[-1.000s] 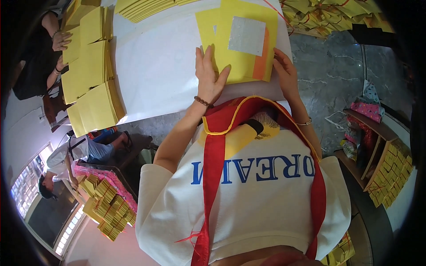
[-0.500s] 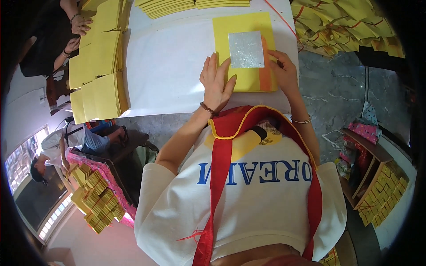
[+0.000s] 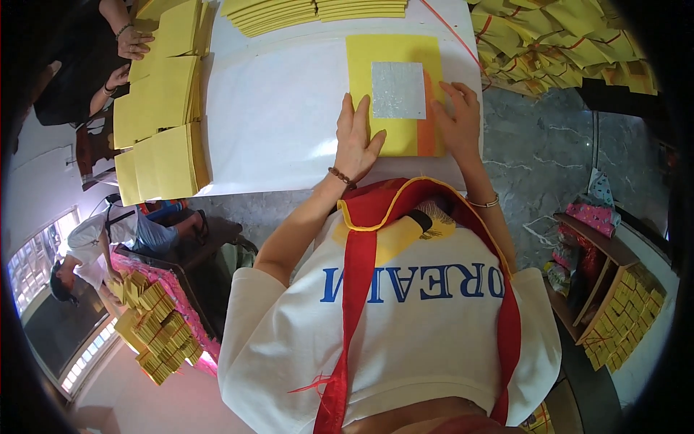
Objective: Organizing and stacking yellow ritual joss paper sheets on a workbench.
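1. Left grip (image 3: 354, 141) is wide: a flattened hand with the thumb spread, resting along the near left side of the yellow paper. Right grip (image 3: 459, 119) is narrower, its fingers loosely bent at the right side and the thumb over the orange strip; I cannot tell whether it pinches anything.
2. White table (image 3: 275, 123) carries the work. Its bare stretch left of the paper gives room to square things up without bumping other piles.
3. Large yellow stacks (image 3: 155, 105) line the table's left end, well apart from the hands.
4. Folded yellow bundles (image 3: 314, 14) stand along the far edge; elbows and sleeves are best held short of them.
5. Yellow paper lies flat near the front right of the table (image 3: 396, 50), between the hands. Light, even pressure from both sides should true its edges without buckling it.
6. Silver square (image 3: 397, 90) sits on top, roughly upright to the paper. Fingertips are better off its face, since thin foil probably creases or slides easily.
7. Orange strip (image 3: 426, 137) shows along the right, partly under the square; a soft thumb there should stop it skewing.
8. Red string (image 3: 452, 32) runs beyond the paper, best left clear of its edges.
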Demonstrator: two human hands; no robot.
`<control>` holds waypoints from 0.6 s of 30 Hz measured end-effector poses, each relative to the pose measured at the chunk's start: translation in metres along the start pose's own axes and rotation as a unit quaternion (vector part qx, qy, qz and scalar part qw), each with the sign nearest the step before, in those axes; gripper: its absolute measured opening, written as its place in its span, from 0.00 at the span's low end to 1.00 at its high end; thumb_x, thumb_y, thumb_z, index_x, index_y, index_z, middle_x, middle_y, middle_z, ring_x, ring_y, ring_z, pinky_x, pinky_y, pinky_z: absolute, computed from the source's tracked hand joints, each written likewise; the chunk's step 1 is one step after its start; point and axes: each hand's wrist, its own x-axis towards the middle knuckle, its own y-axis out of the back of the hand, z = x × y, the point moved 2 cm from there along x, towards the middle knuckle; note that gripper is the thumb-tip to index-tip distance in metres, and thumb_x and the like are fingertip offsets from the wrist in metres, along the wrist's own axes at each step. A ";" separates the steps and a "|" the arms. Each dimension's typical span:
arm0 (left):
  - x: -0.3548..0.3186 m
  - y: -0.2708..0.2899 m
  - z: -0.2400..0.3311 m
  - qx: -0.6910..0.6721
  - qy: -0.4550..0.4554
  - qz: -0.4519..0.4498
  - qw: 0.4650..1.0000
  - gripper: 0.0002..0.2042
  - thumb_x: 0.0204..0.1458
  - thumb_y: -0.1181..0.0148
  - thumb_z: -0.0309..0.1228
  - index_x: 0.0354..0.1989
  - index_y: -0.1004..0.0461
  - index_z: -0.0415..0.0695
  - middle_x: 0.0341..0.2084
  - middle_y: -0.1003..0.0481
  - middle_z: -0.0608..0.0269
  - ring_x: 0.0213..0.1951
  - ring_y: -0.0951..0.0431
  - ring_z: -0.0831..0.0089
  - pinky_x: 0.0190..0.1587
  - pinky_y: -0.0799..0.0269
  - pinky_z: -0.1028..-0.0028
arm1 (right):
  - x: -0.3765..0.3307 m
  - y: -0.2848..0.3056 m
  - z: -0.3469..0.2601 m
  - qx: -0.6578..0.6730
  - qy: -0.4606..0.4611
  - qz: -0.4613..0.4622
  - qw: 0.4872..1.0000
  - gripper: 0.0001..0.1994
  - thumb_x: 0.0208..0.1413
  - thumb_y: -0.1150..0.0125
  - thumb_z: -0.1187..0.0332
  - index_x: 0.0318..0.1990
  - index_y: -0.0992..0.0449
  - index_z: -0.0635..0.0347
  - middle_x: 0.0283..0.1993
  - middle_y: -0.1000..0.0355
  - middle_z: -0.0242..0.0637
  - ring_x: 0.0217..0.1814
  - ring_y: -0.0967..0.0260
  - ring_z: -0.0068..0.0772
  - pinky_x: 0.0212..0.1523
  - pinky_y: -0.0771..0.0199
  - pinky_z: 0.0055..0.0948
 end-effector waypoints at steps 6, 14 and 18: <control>-0.003 -0.003 0.001 -0.026 0.017 -0.004 1.000 0.35 0.46 0.43 0.28 0.63 0.52 0.41 0.62 0.61 0.31 0.63 0.56 0.41 0.62 0.55 0.58 | 0.004 -0.022 0.021 0.204 -0.110 -0.073 0.970 0.19 0.52 0.43 0.65 0.52 0.31 0.59 0.60 0.44 0.46 0.58 0.41 0.40 0.50 0.36 0.29; -0.003 0.005 0.007 -0.035 0.009 0.042 0.998 0.33 0.44 0.43 0.26 0.61 0.47 0.41 0.62 0.56 0.35 0.63 0.54 0.43 0.62 0.53 0.59 | -0.001 -0.006 0.010 0.200 -0.104 -0.065 0.972 0.17 0.51 0.43 0.66 0.50 0.29 0.58 0.57 0.40 0.43 0.55 0.39 0.38 0.50 0.37 0.28; -0.001 0.024 0.026 0.138 -0.199 -0.005 0.970 0.27 0.39 0.37 0.30 0.52 0.34 0.45 0.54 0.40 0.50 0.55 0.41 0.52 0.55 0.45 0.62 | -0.006 0.008 0.019 0.108 0.065 -0.050 0.991 0.13 0.54 0.45 0.70 0.47 0.27 0.59 0.50 0.32 0.36 0.53 0.38 0.29 0.52 0.39 0.26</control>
